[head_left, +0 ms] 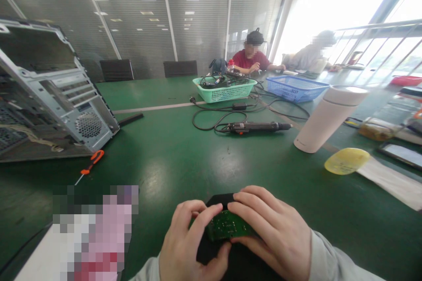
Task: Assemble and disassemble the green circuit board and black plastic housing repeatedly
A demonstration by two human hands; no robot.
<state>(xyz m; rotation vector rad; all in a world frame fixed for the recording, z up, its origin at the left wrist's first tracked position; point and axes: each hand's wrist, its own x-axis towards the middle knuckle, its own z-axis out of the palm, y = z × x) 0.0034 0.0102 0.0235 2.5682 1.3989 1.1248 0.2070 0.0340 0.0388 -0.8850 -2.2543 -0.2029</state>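
Note:
Close to the table's near edge, a small green circuit board (230,225) sits between my two hands, above a black piece (220,199) that is partly covered by them. My left hand (189,239) grips the board's left side, thumb at the lower edge and index finger over the top. From the right, my right hand (275,230) closes on the board, fingers across its upper edge and thumb below. Whether the board is fixed to the black piece I cannot tell. An electric screwdriver (260,127) with a looped cable lies farther up the table.
A metal computer case (59,96) stands at left, with an orange-handled tool (92,162) before it. A green basket of cables (224,93), a blue basket (296,88), a pale tumbler (329,118) and a yellow oval object (347,161) are beyond. Two people sit at the far end.

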